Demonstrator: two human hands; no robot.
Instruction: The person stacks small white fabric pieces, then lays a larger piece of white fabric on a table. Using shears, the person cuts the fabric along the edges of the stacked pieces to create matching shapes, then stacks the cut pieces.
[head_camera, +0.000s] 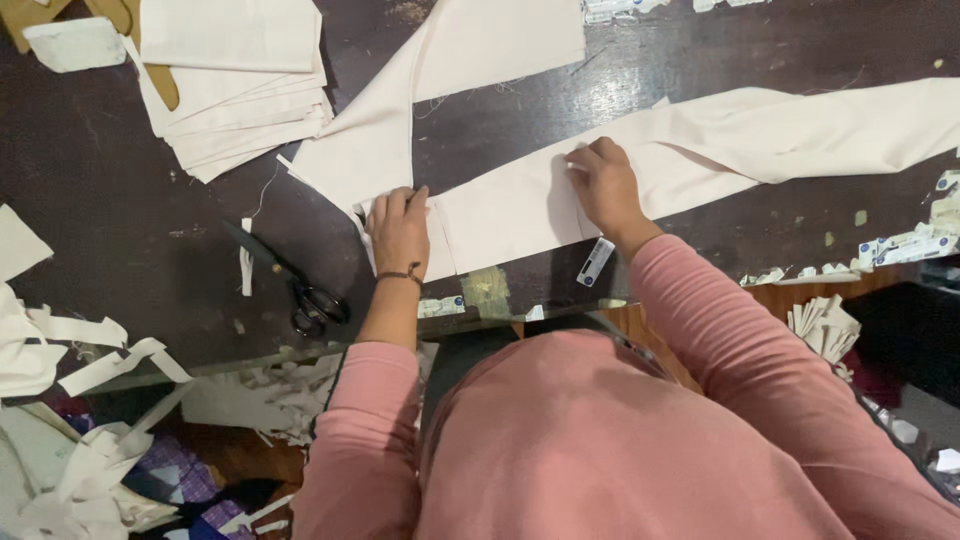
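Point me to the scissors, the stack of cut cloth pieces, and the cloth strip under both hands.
scissors (300, 290): head view, on the pivot above the black handles.
stack of cut cloth pieces (235, 90): head view, top sheet.
cloth strip (510, 205): head view, flat part between the hands.

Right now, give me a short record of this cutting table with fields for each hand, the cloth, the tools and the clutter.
left hand: flat on the near end of the cream fabric strip, a dark band on the wrist
right hand: pressing the same strip further along, fingers bent
fabric strip: lies across the dark table, running off to the right
tool: black scissors, left of the left hand, untouched
stack: cut cream pieces, far left
clutter: fabric scraps at the left edge
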